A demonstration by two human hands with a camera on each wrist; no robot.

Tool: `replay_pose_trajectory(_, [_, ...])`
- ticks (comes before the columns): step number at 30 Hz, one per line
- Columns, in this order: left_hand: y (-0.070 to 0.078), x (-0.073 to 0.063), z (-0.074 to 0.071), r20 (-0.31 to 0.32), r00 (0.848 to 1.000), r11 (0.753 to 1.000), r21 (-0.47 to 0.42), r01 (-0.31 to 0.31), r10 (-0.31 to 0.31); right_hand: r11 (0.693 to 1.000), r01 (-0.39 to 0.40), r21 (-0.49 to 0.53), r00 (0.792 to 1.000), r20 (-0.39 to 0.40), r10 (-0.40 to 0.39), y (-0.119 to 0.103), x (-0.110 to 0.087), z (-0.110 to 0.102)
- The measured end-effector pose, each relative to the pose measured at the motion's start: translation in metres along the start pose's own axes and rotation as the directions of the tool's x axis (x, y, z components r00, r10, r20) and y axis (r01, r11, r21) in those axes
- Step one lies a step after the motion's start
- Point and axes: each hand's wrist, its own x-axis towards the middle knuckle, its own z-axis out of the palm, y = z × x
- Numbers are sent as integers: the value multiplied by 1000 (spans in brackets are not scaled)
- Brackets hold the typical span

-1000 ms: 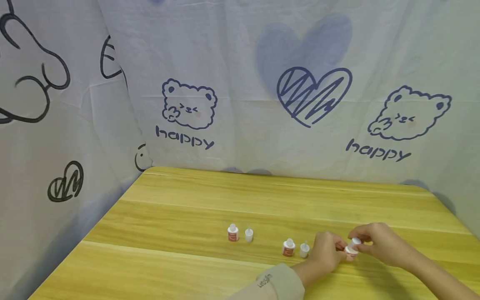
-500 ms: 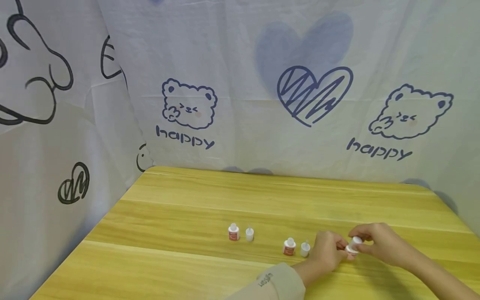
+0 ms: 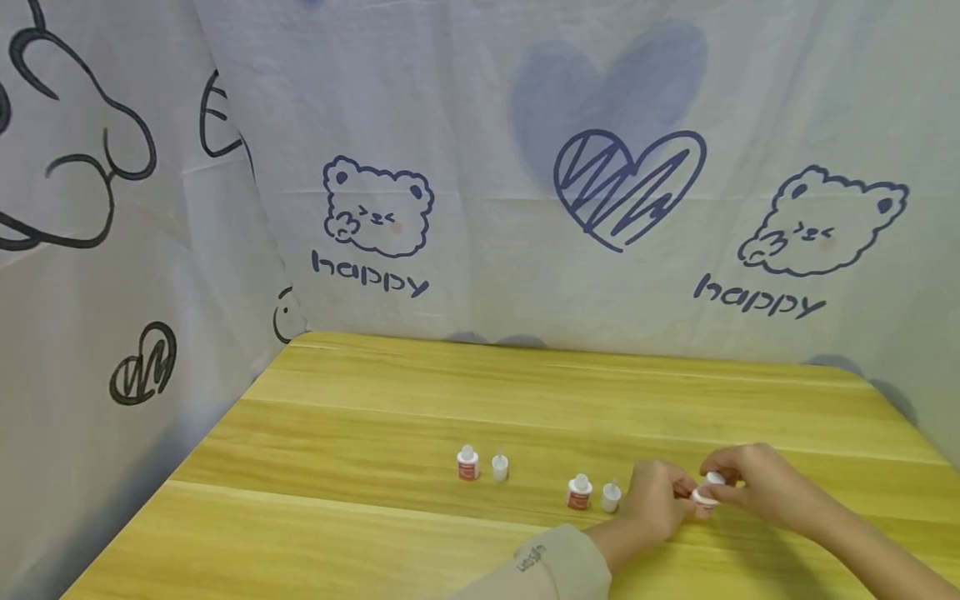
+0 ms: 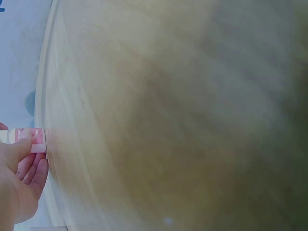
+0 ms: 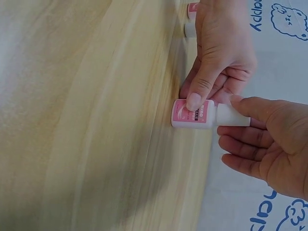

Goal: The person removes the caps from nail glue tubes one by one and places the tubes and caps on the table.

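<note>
A small white glue-type bottle with a pink label (image 5: 185, 115) stands upright on the table at the right of the head view. My left hand (image 3: 654, 504) grips its body between thumb and fingers; the left wrist view catches this hand (image 4: 21, 178) and the pink label (image 4: 38, 137) at its left edge. On the bottle's neck sits a tall white cap (image 5: 233, 115), pinched by the thumb and index finger of my right hand (image 3: 761, 492). The other right fingers are spread loosely below the cap in the right wrist view.
To the left on the wooden table (image 3: 337, 417) stand two similar uncapped bottles, one farther left (image 3: 468, 468) and one nearer (image 3: 579, 495). Beside each is an upturned white cap, the left cap (image 3: 500, 468) and the right cap (image 3: 611, 498), with a thin stem pointing up. A printed curtain (image 3: 495, 250) hangs behind.
The right fingers have shifted slightly around the cap, and less of it shows between them. The left hand and the bottle stay in place.
</note>
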Motion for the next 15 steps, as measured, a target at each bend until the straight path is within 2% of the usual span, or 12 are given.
replay_pose_trajectory(7, [1,0,1,14,999,999,-37,39,-38,1000,5,-4,1000,18,-5,-1,1,-1])
replay_pose_trajectory(15, [0,-1,1,-3,1000,1000,-14,22,-22,1000,26,0,999,29,-26,0,0,-1])
